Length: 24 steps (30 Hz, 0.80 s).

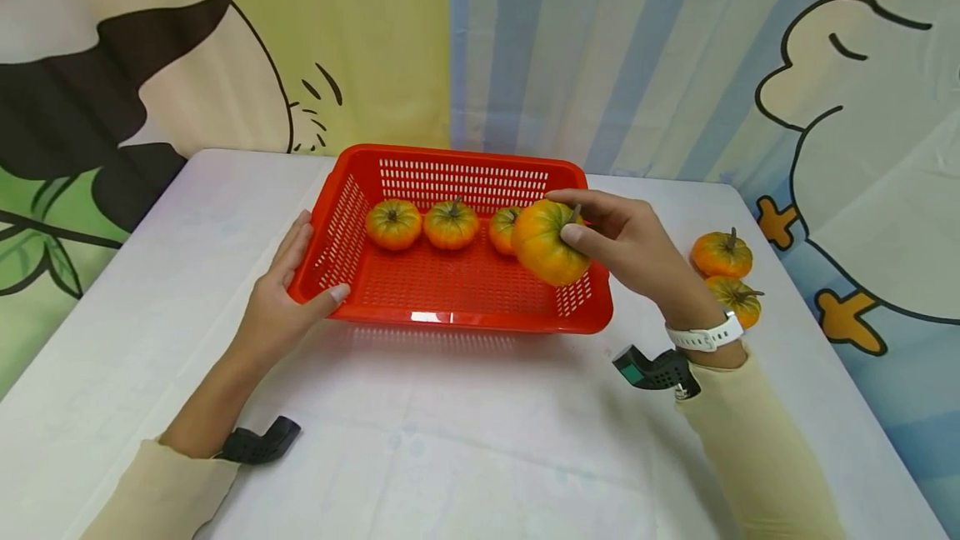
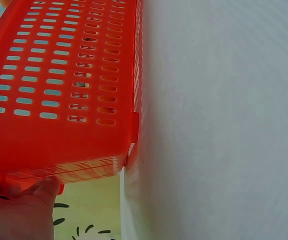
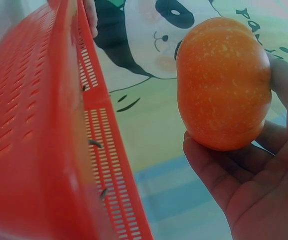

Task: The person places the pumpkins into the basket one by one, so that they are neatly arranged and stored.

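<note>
A red plastic basket (image 1: 450,320) with slotted walls stands on the white table. My left hand (image 1: 279,304) holds its left end, thumb over the near corner of the rim and fingers along the outer side. In my right hand (image 1: 630,244) is a small orange-yellow pumpkin (image 1: 551,244), gripped between thumb and fingers above the basket's right end. The right wrist view shows the smooth orange underside of that pumpkin (image 3: 224,85). Inside the basket sit a left pumpkin (image 1: 393,225), a middle pumpkin (image 1: 451,225) and a third pumpkin (image 1: 502,231), partly hidden behind the held one.
On the table to the right of the basket, a far pumpkin (image 1: 722,255) and a near pumpkin (image 1: 731,297) lie together, close by my right wrist. A printed cartoon curtain (image 1: 570,48) hangs behind the table (image 1: 450,440).
</note>
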Motion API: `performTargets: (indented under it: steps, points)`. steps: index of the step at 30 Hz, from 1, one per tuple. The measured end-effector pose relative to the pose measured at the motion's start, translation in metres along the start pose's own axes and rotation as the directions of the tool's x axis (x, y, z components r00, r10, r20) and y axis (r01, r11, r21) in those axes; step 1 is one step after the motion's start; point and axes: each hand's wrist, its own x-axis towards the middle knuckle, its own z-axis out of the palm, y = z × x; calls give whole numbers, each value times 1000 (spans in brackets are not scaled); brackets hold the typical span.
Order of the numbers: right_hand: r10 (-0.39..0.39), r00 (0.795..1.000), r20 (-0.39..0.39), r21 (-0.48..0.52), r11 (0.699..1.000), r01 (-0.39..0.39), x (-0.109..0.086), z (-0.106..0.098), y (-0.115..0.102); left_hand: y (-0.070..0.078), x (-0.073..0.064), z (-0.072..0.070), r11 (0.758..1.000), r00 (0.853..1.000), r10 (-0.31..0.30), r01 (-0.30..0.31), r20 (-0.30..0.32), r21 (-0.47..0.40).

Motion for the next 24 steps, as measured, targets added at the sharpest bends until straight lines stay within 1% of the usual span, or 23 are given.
performTargets:
  steps: [4, 7, 14, 20, 24]
  points:
    - [-22, 1000, 13, 4, 1000, 22, 8, 2, -3, 0, 0, 0, 1000, 1000, -1, 1, -2, -10]
    - [-25, 999, 22, -7, 1000, 25, 15, 4, -3, 0, 0, 0, 1000, 1000, -5, 5, -1, -9]
    - [0, 998, 55, -16, 1000, 1, 34, 10, -7, -1, -1, 0, 1000, 1000, 4, -4, -7, -17]
    - [12, 997, 74, -53, 999, -8, 45, 14, -12, -1, -1, 1, 1000, 1000, 9, -9, -5, 7]
    - [21, 997, 80, -48, 999, -17, 54, 17, -13, 0, 0, 1, 1000, 1000, 15, -15, -3, 21]
